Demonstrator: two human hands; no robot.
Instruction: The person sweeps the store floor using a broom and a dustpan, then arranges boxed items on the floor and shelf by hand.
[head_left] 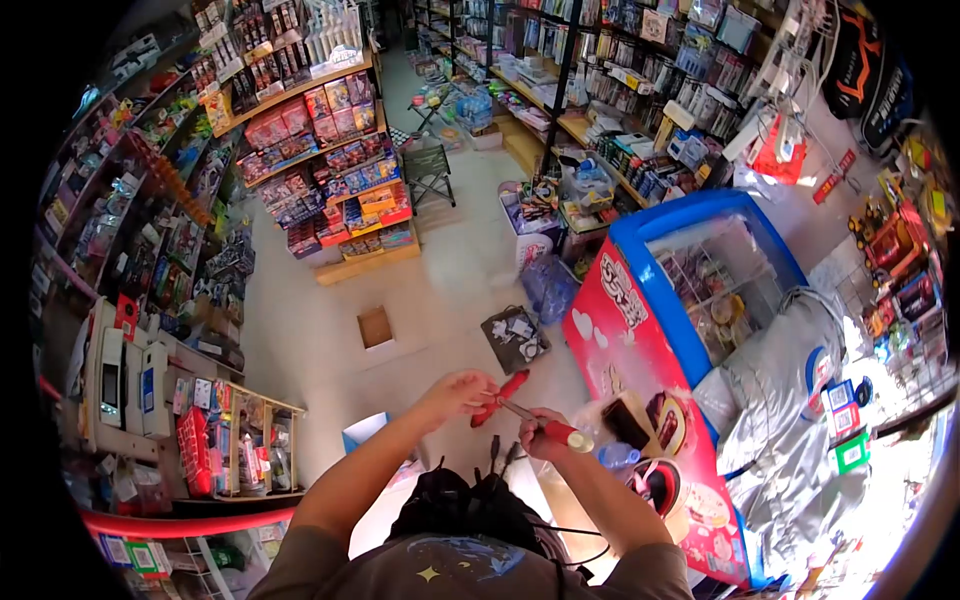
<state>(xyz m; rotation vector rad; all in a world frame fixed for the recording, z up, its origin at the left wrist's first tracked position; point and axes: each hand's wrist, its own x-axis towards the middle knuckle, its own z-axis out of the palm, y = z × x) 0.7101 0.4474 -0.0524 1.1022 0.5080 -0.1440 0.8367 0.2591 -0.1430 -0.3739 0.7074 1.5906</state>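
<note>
big white chinese lettering [622,290] on the red freezer side [622,345], too skewed to read 4 sure; red wall sign [833,179], text blurry; qr codes on green card rt [853,453] & green card btm left [148,558]!

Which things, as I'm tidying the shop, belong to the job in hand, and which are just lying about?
Job in hand:
red-handled tool, in the right hand
red bar by its shaft, near the left hand

Apparently lying about:
cardboard box
folding stool
</note>
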